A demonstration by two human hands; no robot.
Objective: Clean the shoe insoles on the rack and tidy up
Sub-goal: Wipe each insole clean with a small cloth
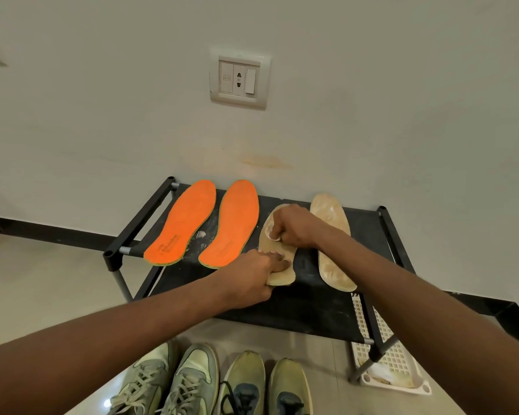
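Note:
Two orange insoles (182,224) (231,226) lie side by side on the left half of a black rack shelf (306,307). On the right half lie two tan insoles. My left hand (252,277) holds the heel end of the nearer tan insole (282,277), fingers on top and thumb under its edge. My right hand (294,226) grips a small white wad (271,235), a wipe or cloth, and presses it onto the same insole's front part. The other tan insole (331,244) lies to the right, partly under my right forearm.
The rack stands against a white wall with a socket plate (238,79). A crumpled white scrap (200,235) lies between the orange insoles. Two pairs of shoes (168,381) (267,384) stand on the floor in front. A white perforated basket (393,363) sits under the rack's right end.

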